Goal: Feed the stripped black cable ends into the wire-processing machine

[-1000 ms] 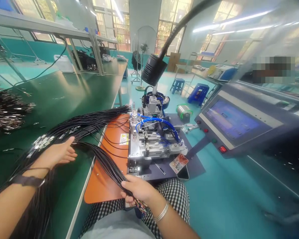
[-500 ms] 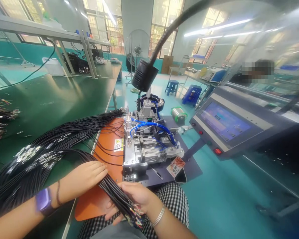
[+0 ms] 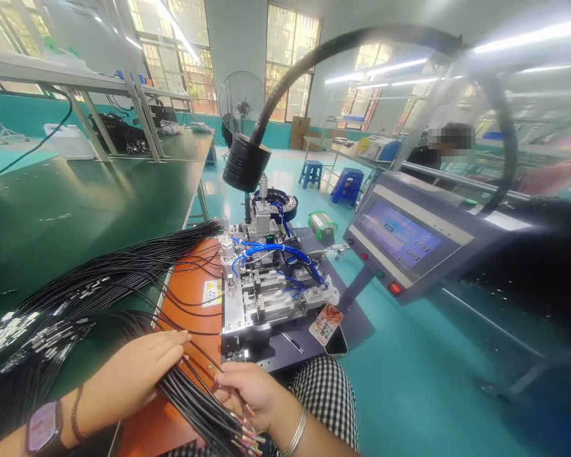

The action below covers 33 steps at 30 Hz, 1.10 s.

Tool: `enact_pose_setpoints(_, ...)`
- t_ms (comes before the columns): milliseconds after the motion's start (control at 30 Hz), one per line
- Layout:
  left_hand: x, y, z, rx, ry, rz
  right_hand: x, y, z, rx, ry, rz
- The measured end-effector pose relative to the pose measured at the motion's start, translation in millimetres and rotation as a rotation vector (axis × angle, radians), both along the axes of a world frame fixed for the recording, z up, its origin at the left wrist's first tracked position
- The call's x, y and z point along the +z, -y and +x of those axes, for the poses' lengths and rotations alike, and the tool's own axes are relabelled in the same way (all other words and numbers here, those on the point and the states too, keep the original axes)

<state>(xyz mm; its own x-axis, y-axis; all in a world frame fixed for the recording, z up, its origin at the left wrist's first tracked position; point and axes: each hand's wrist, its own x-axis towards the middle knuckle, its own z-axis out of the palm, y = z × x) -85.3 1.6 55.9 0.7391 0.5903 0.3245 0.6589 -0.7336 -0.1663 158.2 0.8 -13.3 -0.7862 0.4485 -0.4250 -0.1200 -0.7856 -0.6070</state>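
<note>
A thick bundle of black cables (image 3: 197,406) slants over the orange board, its stripped coloured wire ends at the lower right. My left hand (image 3: 155,358), with a watch on its wrist, is wrapped over the bundle. Beside the wire ends, my right hand (image 3: 247,390) has thumb and fingers pinched on a black cable that stands apart from the bundle. Just beyond my hands is a metal machine (image 3: 271,285) with blue air tubes. More black cables (image 3: 124,257) stretch over the green table to the machine's left side.
A control panel (image 3: 400,231) with a lit screen stands at the right. The black lamp head (image 3: 246,162) hangs over the machine. A phone (image 3: 337,341), a card (image 3: 326,324) and a pen-like tool (image 3: 291,341) lie near the machine's front. Another person (image 3: 428,155) sits far right.
The view has turned right. My right hand has gone from lying open under the bundle to pinching one cable at its upper side. My left hand still holds the bundle.
</note>
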Motion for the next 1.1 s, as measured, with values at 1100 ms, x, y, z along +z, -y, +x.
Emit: enact_pose_setpoints(1100,-40.3,8.4,70.0,-0.030,0.176,0.006,30.5,-5.6,46.3,-0.317,0.517,0.857)
